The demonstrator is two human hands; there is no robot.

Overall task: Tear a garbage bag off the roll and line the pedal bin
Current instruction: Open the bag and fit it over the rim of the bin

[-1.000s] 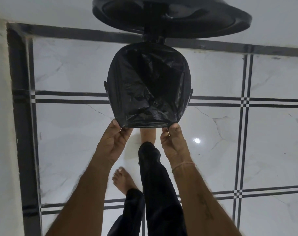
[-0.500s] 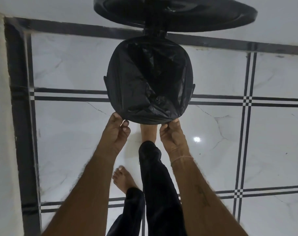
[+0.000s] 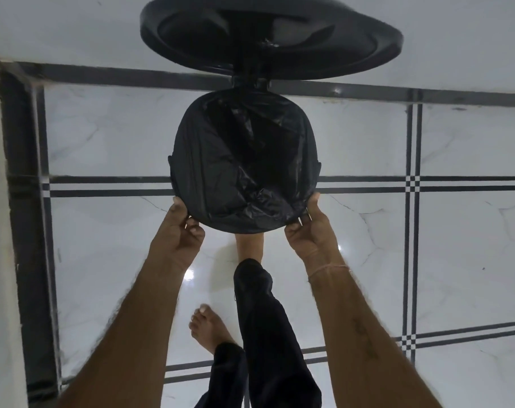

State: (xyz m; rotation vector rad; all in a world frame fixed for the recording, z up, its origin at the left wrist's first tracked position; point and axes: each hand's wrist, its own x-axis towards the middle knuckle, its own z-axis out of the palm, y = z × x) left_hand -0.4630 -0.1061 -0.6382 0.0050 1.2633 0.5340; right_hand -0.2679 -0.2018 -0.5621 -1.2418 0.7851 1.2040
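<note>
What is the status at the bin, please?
Left hand and right hand gripping bag at bin's near rim. Lid up. Nothing blocking.

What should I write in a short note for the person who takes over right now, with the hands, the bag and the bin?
Left hand: pinching the thin black plastic garbage bag at the near-left rim.
Right hand: pinching it at the near-right rim.
Round black plastic pedal bin: on the tiled floor, round black lid up, a bare foot at its base.
Done: bag is inside, edge folded over the rim.
Left: smooth the fold, let go, let the lid down. The roll is not in view.
</note>
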